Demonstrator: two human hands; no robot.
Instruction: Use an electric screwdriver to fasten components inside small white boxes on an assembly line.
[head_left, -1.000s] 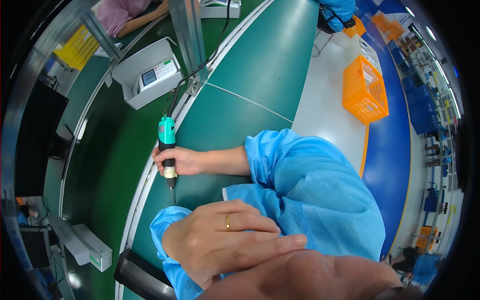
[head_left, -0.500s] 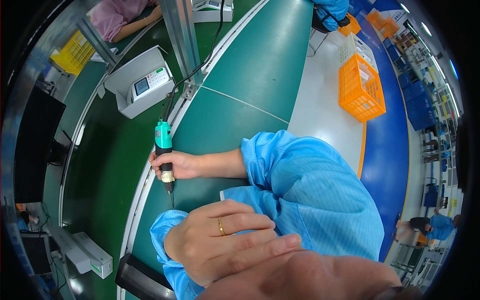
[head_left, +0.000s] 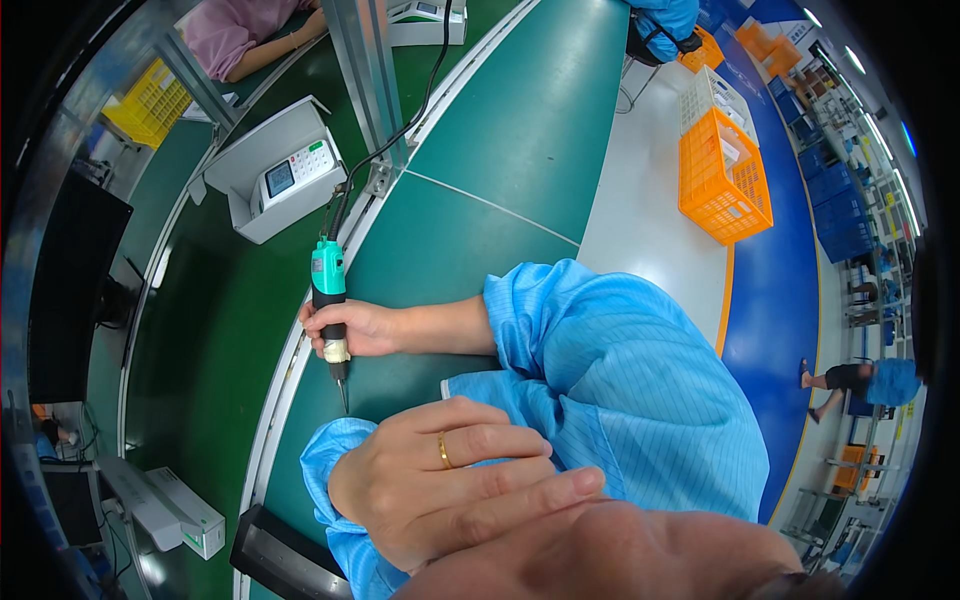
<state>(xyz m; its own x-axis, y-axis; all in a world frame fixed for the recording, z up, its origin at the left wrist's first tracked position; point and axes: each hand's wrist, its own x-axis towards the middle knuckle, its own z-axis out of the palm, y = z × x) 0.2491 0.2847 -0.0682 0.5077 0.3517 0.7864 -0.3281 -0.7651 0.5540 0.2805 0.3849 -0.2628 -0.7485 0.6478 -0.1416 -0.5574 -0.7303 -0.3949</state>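
Observation:
My right hand grips an electric screwdriver with a teal body and black cable, held upright with its bit pointing down over the edge of the green bench. Its blue sleeve runs in from the right. My left hand, wearing a gold ring, lies close to the camera with fingers stretched right against the blue sleeve, holding nothing I can see. Its blue cuff sits just below the screwdriver bit. A blurred skin-coloured shape fills the bottom edge.
A white housing with a keypad unit stands beyond the screwdriver beside an aluminium post. Orange crates sit on the floor at right. A person in pink works at top left. A white box and dark tray lie lower left.
My right hand keeps its hold on the screwdriver, drifting slightly lower in view. My left-hand fingers have stretched a little farther to the right.

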